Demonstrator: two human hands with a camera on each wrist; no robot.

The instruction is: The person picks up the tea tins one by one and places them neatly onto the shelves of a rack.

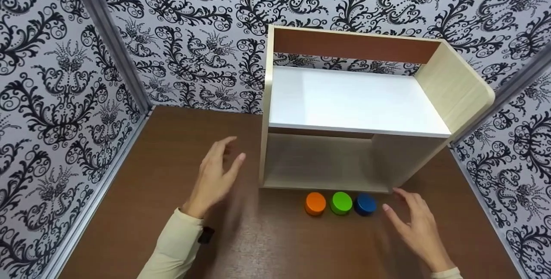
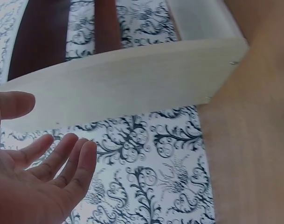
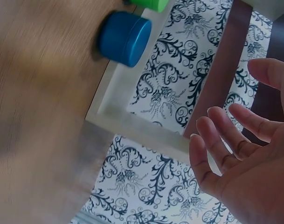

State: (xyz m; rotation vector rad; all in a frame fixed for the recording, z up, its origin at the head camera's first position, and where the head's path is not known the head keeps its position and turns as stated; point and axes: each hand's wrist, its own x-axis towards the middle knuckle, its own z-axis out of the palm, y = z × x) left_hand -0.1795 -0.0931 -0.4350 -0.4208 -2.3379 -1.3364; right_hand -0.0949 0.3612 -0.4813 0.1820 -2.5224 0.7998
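Three round lidded tins stand in a row on the brown table, along the front edge of a small shelf unit (image 1: 357,98): an orange tin (image 1: 315,204), a green tin (image 1: 341,203) and a blue tin (image 1: 365,204). My right hand (image 1: 415,223) is just right of the blue tin, thumb and fingers apart, holding nothing. To the left of the shelf, my left hand (image 1: 215,180) hovers with its fingers relaxed and nothing in its grasp. In the right wrist view the blue tin (image 3: 125,38) appears ahead of the right hand (image 3: 244,154).
The shelf unit has pale wood sides, a white middle shelf (image 1: 357,98) and a reddish-brown back rail (image 1: 353,45). Patterned black-and-white walls (image 1: 193,33) enclose the table (image 1: 275,244) at the back and both sides. A dark band sits at the left wrist.
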